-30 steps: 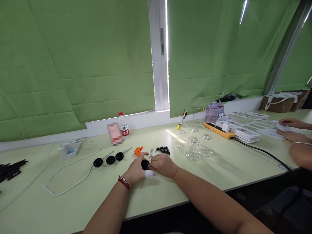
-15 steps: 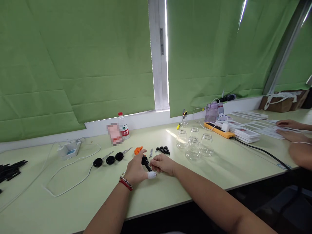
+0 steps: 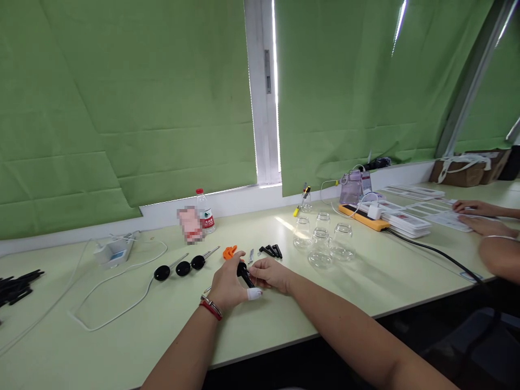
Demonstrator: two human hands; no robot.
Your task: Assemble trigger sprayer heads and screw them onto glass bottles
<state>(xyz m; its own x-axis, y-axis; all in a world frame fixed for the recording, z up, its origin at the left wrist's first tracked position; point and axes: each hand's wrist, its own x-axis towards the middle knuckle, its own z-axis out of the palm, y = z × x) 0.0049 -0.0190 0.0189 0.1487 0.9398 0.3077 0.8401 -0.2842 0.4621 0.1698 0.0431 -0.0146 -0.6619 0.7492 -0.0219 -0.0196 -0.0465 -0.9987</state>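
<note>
My left hand (image 3: 230, 279), its thumb tip wrapped in white, is closed around a black part (image 3: 245, 275) with a stick-like arm, held just above the table. My right hand (image 3: 271, 273) pinches at the right side of this black part; whatever its fingertips grip is too small to make out. Beyond the hands lie orange pieces (image 3: 229, 252), thin metal pins (image 3: 251, 255) and several short black handle-like pieces (image 3: 271, 251). Left of my left hand, three black round discs (image 3: 183, 268) with metal rods rest on the table.
Several clear glass jars (image 3: 320, 254) stand to the right. Behind them are an orange power strip (image 3: 363, 218) and stacked white cards (image 3: 406, 223). A water bottle (image 3: 207, 218) stands at the back. White cable and black sticks (image 3: 18, 287) lie left. Another person's hands (image 3: 483, 216) are far right.
My right fingertips have shifted slightly left, closer against the black part. My left hand keeps its hold, and the whole view has moved very slightly.
</note>
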